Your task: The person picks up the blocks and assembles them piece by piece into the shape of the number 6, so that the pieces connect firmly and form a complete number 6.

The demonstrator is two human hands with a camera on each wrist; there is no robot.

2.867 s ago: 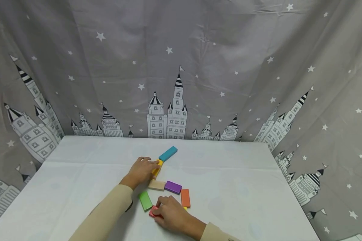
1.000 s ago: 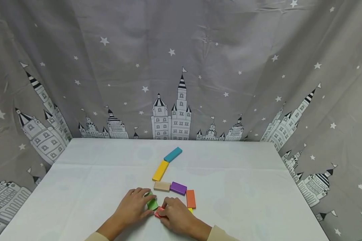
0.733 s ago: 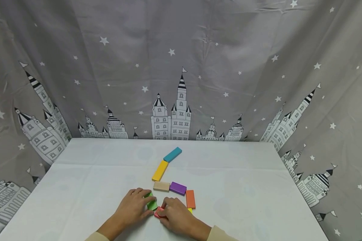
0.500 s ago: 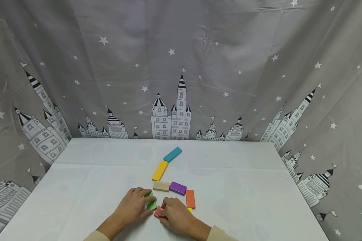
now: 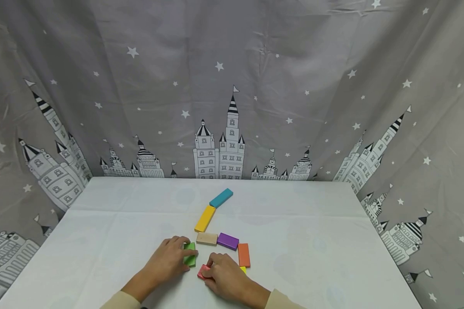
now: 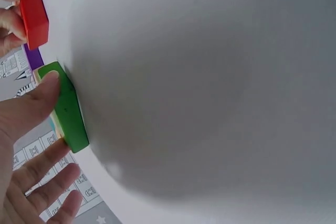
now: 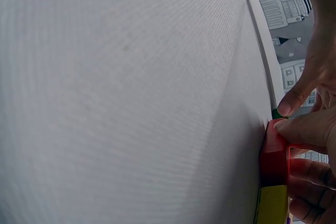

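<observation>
In the head view my left hand [image 5: 169,261] pinches a green block [image 5: 191,255] between thumb and fingers; the left wrist view shows the thumb on one end of that green block [image 6: 67,109] and a finger at its other end. My right hand [image 5: 228,275] pinches a red block [image 5: 203,272], which it partly covers. A small gap parts the green block from the red one. Much of a yellow block [image 5: 243,269] is hidden behind the right hand; in the right wrist view the yellow block [image 7: 272,205] lies right by the red block [image 7: 274,156].
Above the hands lie a tan block [image 5: 207,239], a purple block [image 5: 228,241] and an orange block [image 5: 244,255], in a curve. A longer yellow block [image 5: 205,219] and a blue block [image 5: 221,198] run up toward the back of the white table [image 5: 313,240]. A grey curtain [image 5: 255,64] hangs behind.
The left hand went from the longer yellow block down to the green block. Lately it has turned the green block more upright and shifted it slightly left, away from the red one. The right hand stays put.
</observation>
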